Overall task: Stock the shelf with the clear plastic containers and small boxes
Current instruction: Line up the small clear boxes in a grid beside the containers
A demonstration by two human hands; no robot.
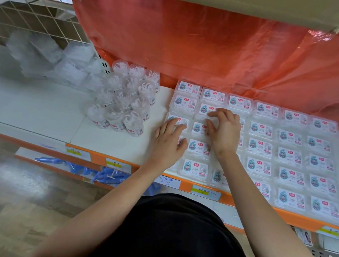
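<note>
Pressing both my hands onto small boxes (289,156) at left end of their grid on white shelf (118,140). My left hand (170,138) is lying flat, fingers straight, on leftmost column. My right hand (224,132) is spreading bent fingers, tips touching second-column box, gripping nothing.

Boxes are lying six columns wide, five or six rows deep, some hidden under my hands. They are flat clear-plastic rectangles, labels up, long axes running along shelf's front edge.

About a dozen clear round containers (124,99) are clustering just left of grid. Red plastic sheet (198,44) is hanging along back edge.
</note>
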